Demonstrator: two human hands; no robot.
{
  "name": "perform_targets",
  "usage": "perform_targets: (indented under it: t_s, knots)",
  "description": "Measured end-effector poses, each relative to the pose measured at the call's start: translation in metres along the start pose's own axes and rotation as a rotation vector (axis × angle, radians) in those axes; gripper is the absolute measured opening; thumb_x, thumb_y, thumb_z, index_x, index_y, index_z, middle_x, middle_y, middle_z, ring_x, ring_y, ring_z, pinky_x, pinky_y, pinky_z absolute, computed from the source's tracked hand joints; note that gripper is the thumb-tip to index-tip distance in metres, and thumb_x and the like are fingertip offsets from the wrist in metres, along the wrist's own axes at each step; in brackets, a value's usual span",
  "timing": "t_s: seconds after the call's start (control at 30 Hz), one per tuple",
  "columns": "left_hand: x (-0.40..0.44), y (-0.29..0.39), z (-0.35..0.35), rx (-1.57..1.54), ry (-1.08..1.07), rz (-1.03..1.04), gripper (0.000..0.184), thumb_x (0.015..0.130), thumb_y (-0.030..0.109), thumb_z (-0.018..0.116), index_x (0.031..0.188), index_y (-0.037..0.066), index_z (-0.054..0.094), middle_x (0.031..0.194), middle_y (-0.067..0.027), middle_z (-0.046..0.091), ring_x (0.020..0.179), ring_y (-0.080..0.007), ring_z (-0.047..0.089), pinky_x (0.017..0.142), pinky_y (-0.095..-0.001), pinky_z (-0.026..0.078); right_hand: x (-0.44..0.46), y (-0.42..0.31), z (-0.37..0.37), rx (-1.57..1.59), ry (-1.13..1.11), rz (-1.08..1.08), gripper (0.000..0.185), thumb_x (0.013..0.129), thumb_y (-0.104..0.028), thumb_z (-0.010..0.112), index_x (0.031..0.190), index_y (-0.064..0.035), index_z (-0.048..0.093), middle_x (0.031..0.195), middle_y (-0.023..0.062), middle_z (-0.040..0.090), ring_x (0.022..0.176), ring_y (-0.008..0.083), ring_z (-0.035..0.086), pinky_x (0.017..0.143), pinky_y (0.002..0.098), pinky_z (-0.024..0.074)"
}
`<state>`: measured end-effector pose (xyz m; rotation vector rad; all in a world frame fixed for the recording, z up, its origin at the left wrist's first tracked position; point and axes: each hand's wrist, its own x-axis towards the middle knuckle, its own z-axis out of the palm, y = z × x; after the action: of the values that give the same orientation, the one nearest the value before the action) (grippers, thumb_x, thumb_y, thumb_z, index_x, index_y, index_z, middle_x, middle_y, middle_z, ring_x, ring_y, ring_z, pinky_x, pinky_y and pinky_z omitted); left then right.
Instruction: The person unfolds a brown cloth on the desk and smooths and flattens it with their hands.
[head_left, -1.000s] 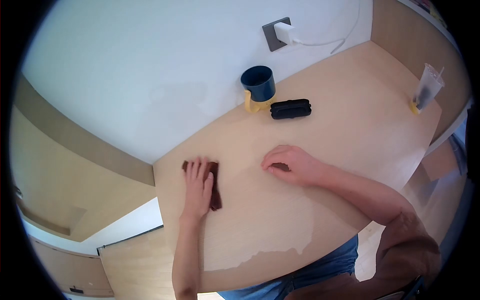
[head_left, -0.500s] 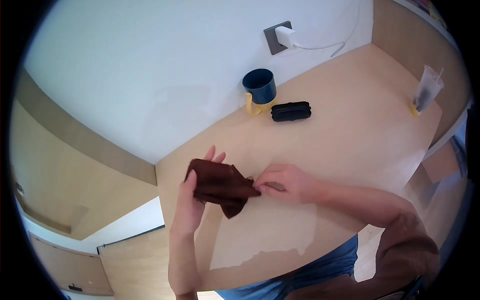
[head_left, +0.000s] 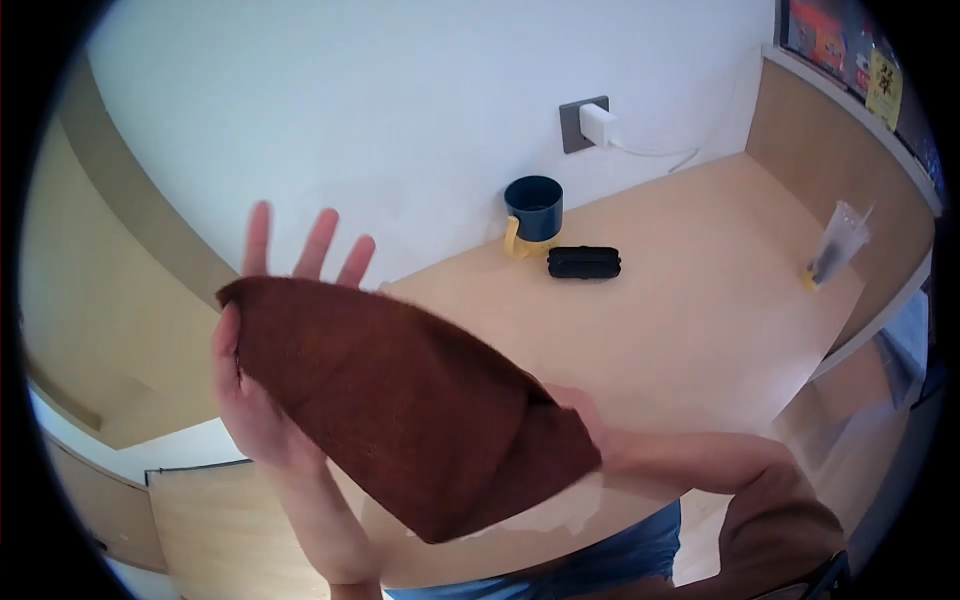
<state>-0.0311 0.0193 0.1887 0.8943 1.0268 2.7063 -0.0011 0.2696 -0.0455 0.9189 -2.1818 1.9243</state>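
A dark brown cloth (head_left: pixel 400 400) hangs spread out in the air between my two hands, above the near part of the table. My left hand (head_left: pixel 250 405) grips its upper left corner, with the thumb in front and three fingers reaching up behind it. At the cloth's right end is my right hand (head_left: pixel 582 405), holding that side; most of its fingers are hidden behind the fabric. A fold crosses the cloth near this right end.
Against the wall stands a dark blue mug (head_left: pixel 534 208) with a yellow handle and base. Beside it lies a black case (head_left: pixel 584 262). A clear plastic cup with a straw (head_left: pixel 838 245) is at the right edge of the wooden table (head_left: pixel 690 290). A white charger (head_left: pixel 599 125) sits in the wall socket.
The cloth has been lifted closer to my face and opened out from a crumpled shape into a wide sheet. My left hand has moved up and left; the right hand has gone behind the cloth.
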Motion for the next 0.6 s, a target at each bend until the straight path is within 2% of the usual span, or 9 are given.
perform_targets:
  t_s: [0.1, 0.13, 0.23, 0.3, 0.37, 0.43, 0.47, 0.57, 0.6]
  knots:
    - [-0.006, 0.022, -0.018, 0.006, 0.092, -0.213, 0.076, 0.114, 0.041, 0.039, 0.178, 0.013, 0.008, 0.174, -0.0419, 0.014, 0.162, -0.0553, 0.024, 0.127, -0.0701, 0.033, 0.015, -0.046, 0.0, -0.045, 0.026, -0.18, 0.028, 0.101, -0.015, 0.072, 0.125, -0.0002, 0.07, 0.105, 0.0164, 0.075, 0.09, 0.029, 0.074, 0.079, 0.0385, 0.0576]
    - [-0.008, 0.026, -0.02, 0.009, 0.09, -0.235, 0.077, 0.114, 0.041, 0.04, 0.178, 0.013, 0.008, 0.174, -0.0426, 0.015, 0.162, -0.0554, 0.024, 0.127, -0.0702, 0.033, 0.014, -0.047, -0.001, -0.018, -0.124, 0.081, 0.041, 0.106, -0.017, 0.066, 0.144, -0.0028, 0.062, 0.122, 0.0167, 0.076, 0.107, 0.026, 0.073, 0.089, 0.0391, 0.0569]
    - [-0.011, 0.028, -0.015, 0.06, 0.019, -0.312, 0.084, 0.111, 0.043, 0.046, 0.178, 0.01, 0.006, 0.173, -0.0436, 0.018, 0.162, -0.0557, 0.024, 0.127, -0.0695, 0.033, 0.025, -0.041, 0.006, 0.748, -0.257, 0.256, 0.055, 0.111, -0.023, 0.061, 0.162, -0.0073, 0.047, 0.147, 0.0146, 0.067, 0.128, 0.0247, 0.066, 0.104, 0.0412, 0.0523]
    - [-0.012, 0.02, -0.009, 0.028, -0.063, -0.412, 0.09, 0.109, 0.046, 0.053, 0.178, 0.013, 0.005, 0.173, -0.0442, 0.013, 0.161, -0.0571, 0.024, 0.125, -0.0691, 0.034, 0.028, -0.043, 0.005, 0.662, -0.271, 0.151, 0.066, 0.112, -0.032, 0.063, 0.17, -0.0109, 0.037, 0.163, 0.011, 0.053, 0.142, 0.0238, 0.055, 0.113, 0.0429, 0.047]
    - [-0.013, 0.006, -0.001, 0.113, -0.093, -0.53, 0.094, 0.106, 0.05, 0.051, 0.176, 0.001, 0.01, 0.173, -0.0423, 0.022, 0.16, -0.0539, 0.03, 0.126, -0.0652, 0.036, 0.025, -0.052, 0.011, 0.425, -0.148, -0.03, 0.067, 0.112, -0.032, 0.065, 0.169, -0.0114, 0.038, 0.165, 0.0113, 0.051, 0.142, 0.0232, 0.055, 0.114, 0.043, 0.0471]
    - [-0.014, -0.01, -0.003, 0.104, -0.127, -0.637, 0.093, 0.106, 0.049, 0.049, 0.173, -0.006, 0.013, 0.173, -0.0404, 0.026, 0.16, -0.0532, 0.033, 0.126, -0.0632, 0.036, 0.02, -0.054, 0.01, 0.215, -0.144, -0.045, 0.059, 0.11, -0.029, 0.068, 0.162, -0.0101, 0.047, 0.157, 0.0124, 0.059, 0.137, 0.0242, 0.059, 0.11, 0.0425, 0.0494]
    - [-0.017, -0.016, -0.004, -0.017, -0.092, -0.649, 0.075, 0.108, 0.036, 0.041, 0.161, -0.017, 0.038, 0.174, -0.0263, 0.037, 0.158, -0.0442, 0.042, 0.128, -0.0538, 0.039, 0.019, -0.053, 0.008, 0.109, -0.142, -0.055, 0.055, 0.109, -0.027, 0.069, 0.158, -0.0095, 0.052, 0.152, 0.013, 0.063, 0.134, 0.0247, 0.061, 0.109, 0.0422, 0.0506]
    - [-0.015, -0.01, -0.007, 0.115, -0.063, -0.59, 0.07, 0.11, 0.034, 0.04, 0.158, -0.016, 0.044, 0.171, -0.0274, 0.042, 0.155, -0.045, 0.046, 0.127, -0.0528, 0.04, 0.019, -0.037, 0.0, -0.104, -0.072, -0.167, 0.032, 0.109, -0.019, 0.069, 0.137, -0.0058, 0.064, 0.126, 0.0151, 0.075, 0.118, 0.0252, 0.069, 0.101, 0.0402, 0.054]
    - [-0.014, -0.005, -0.011, 0.194, -0.036, -0.532, 0.071, 0.11, 0.036, 0.04, 0.157, -0.016, 0.046, 0.165, -0.0286, 0.05, 0.151, -0.0453, 0.051, 0.126, -0.0514, 0.041, 0.019, -0.046, -0.005, -0.12, 0.002, 0.001, 0.025, 0.109, -0.018, 0.068, 0.13, -0.0047, 0.065, 0.117, 0.0146, 0.075, 0.111, 0.0243, 0.07, 0.096, 0.0394, 0.0549]
